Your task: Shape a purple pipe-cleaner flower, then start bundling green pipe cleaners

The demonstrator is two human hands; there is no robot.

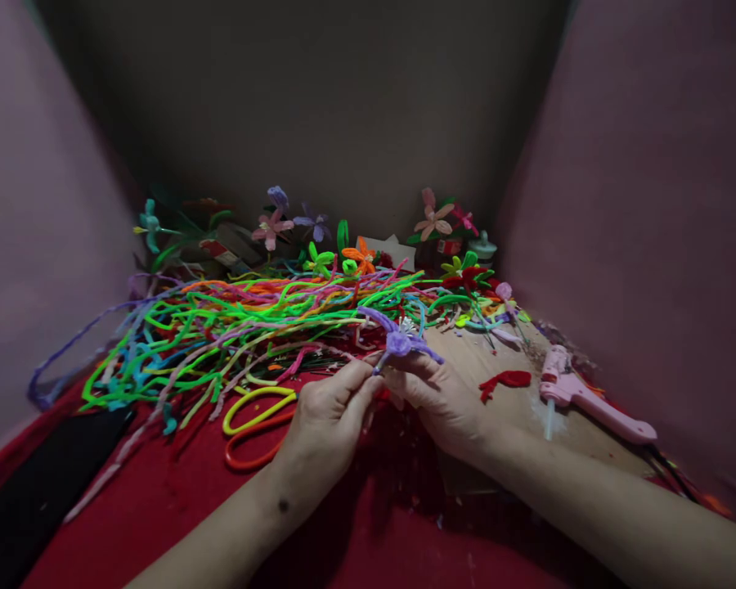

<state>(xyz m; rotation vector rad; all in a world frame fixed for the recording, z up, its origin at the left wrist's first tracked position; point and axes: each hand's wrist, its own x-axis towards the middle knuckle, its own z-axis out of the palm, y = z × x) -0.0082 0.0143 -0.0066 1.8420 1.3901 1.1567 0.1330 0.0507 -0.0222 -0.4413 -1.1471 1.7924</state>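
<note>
A purple pipe-cleaner flower (400, 339) with spread petals is held just above the red cloth (177, 499). My left hand (331, 417) pinches its stem from the left, fingers closed. My right hand (445, 401) grips the flower from the right, fingers curled under the petals. Behind both hands lies a big tangle of loose pipe cleaners (233, 327) in green, orange, pink, purple and teal.
A pink glue gun (580, 397) lies on a wooden board (496, 356) at the right, beside a red pipe-cleaner scrap (506, 380). Yellow and orange loops (254, 417) lie left of my hands. Finished flowers (433, 217) stand along the back wall. A black strip (42, 483) lies at the near left.
</note>
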